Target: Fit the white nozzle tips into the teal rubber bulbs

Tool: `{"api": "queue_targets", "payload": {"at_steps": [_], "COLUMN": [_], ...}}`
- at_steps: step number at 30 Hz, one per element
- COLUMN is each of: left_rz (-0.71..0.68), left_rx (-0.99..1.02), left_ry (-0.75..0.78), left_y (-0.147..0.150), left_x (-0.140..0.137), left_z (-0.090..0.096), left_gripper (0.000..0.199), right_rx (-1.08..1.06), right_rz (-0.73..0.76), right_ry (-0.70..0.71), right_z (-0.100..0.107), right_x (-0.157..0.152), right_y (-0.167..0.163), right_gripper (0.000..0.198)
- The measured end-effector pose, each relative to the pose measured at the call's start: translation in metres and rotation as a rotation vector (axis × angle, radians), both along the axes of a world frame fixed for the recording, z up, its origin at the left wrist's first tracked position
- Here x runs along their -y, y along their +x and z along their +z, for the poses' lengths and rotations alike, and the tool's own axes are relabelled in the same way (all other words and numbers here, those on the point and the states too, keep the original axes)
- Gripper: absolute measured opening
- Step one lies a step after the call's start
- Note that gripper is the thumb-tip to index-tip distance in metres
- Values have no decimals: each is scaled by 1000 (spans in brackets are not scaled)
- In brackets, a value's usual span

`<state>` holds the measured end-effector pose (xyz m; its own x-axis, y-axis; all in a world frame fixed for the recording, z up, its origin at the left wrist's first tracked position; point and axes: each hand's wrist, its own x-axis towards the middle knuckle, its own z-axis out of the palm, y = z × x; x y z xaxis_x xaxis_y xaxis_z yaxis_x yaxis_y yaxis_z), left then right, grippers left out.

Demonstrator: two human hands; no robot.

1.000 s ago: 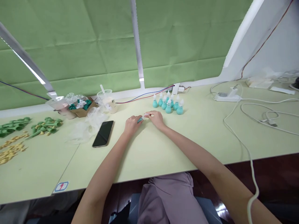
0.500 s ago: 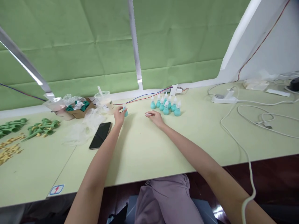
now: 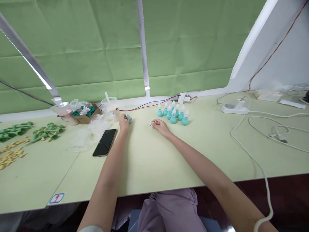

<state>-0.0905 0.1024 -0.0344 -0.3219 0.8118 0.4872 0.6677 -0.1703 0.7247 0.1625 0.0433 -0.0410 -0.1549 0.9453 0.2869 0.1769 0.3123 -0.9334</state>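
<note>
My left hand (image 3: 124,123) is closed round a small turquoise bulb-shaped bottle (image 3: 129,119), low over the table or resting on it. A whitish part shows at the bottle's top, close to my fingertips. My right hand (image 3: 161,126) pinches a small white piece (image 3: 152,123), too small to make out fully. To the right and behind that hand stands a cluster of several turquoise bulb bottles (image 3: 173,119) with pointed clear-white tips, all upright.
A black phone (image 3: 105,142) lies beside my left forearm. Further left are crumpled clear plastic (image 3: 83,137), drink cups (image 3: 111,106), a cardboard box (image 3: 84,119), and green (image 3: 49,131) and yellow pieces (image 3: 11,158). A power strip (image 3: 234,109) with white cables is at right.
My left hand has tipped the bottle over a little, so its top sits lower beside my fingers. My right fingers have turned slightly with the white piece. The camera view has shifted a little.
</note>
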Motion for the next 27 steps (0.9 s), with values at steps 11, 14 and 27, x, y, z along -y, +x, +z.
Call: {"api": "queue_targets", "payload": {"at_steps": [11, 14, 27], "left_rz": [102, -50, -358], "left_rx": [-371, -410, -284], "left_ry": [271, 264, -110], "left_y": [25, 47, 88], "left_x": [43, 67, 101], "left_z": [22, 28, 19], "left_gripper": [52, 34, 24], "right_rx": [38, 35, -116], "right_rz": [14, -31, 4], "right_ry": [87, 125, 135], "right_z": [5, 8, 11], "right_x": [4, 5, 18], "right_y": [0, -1, -12], "right_gripper": [20, 21, 23]}}
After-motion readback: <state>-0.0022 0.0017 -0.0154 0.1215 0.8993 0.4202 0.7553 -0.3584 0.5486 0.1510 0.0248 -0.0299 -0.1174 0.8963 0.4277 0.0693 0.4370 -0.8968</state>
